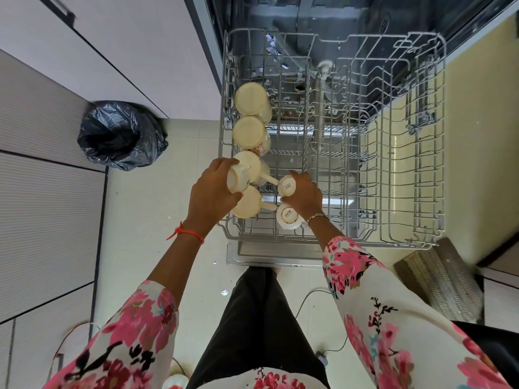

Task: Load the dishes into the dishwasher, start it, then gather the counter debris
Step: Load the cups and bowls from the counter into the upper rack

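A grey wire rack (pixel 393 244) stands pulled out. Cream mugs (pixel 249 132) sit upturned along its left edge. A white cup (pixel 287 218) stands just beside them.

White sleeves (pixel 362 279) with pink flowers, black trousers (pixel 252 318), red wrist thread (pixel 187 233), thin chain bracelet (pixel 317 217).

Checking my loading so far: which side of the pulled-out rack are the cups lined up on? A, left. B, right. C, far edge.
A: the cream cups run down the left side of the rack, where the left hand holds another cup and the right hand a small white cup.
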